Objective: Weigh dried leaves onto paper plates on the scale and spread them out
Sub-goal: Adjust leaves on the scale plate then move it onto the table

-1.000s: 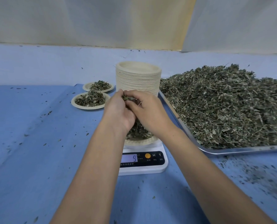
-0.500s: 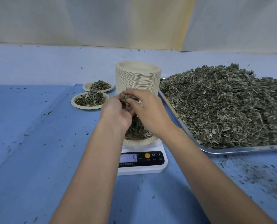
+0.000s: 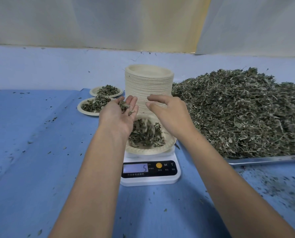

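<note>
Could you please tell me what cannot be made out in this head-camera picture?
- Head view: the left hand and right hand hide the far rim of the plate on the scale.
- The hands and plate hide the base of the plate stack.
- The falling leaves over the plate are motion-blurred.
- The tray runs off the right edge.
- Print under the scale's buttons is too small.

Blue cloth [image 3: 40, 152] underneath, creased; metal tray [image 3: 263, 160] at right; pale sheeting [image 3: 91, 19] behind.
</note>
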Demonstrator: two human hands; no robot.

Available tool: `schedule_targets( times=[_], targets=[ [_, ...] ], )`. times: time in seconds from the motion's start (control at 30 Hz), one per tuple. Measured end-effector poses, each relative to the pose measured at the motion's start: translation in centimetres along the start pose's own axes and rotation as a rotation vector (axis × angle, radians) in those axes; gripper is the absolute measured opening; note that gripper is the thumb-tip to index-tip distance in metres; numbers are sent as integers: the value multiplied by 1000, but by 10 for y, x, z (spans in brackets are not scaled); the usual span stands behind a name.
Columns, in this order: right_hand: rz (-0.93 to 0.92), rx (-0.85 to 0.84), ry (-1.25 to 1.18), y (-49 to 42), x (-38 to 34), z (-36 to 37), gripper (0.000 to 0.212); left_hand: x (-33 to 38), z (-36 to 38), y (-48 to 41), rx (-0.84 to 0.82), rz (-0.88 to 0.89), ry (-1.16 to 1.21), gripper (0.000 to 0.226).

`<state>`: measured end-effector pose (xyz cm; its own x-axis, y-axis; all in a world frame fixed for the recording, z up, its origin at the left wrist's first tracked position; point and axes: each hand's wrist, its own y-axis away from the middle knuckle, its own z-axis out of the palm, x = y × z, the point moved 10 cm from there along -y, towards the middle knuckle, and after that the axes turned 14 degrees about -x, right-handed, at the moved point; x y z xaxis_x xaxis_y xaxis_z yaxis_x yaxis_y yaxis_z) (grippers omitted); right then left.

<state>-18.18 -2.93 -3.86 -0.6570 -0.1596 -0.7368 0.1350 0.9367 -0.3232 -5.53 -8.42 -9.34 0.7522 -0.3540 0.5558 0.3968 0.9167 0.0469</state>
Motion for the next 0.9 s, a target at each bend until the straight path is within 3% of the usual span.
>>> schedule_targets(
  times=[0.17,0.4,0.5,0.63,0.9],
  targets=[
    [-45,37,-147,1,-3,-5,22,-1,3,-2,-16,8,-62,25],
    [-152,-21,-150,3,-24,11,26,-13,16,-5,-75,-24,-129,22],
    [-188,12,-62,5,-30,14,26,-15,23,-5,-108,2,-89,39],
    [-199,116,-2,9,-31,6,19,-16,31,3,-122,7,-166,19],
    [-169,131,-36,9,-27,2,15,-16,29,4,-113,4,-221,19]
  ],
)
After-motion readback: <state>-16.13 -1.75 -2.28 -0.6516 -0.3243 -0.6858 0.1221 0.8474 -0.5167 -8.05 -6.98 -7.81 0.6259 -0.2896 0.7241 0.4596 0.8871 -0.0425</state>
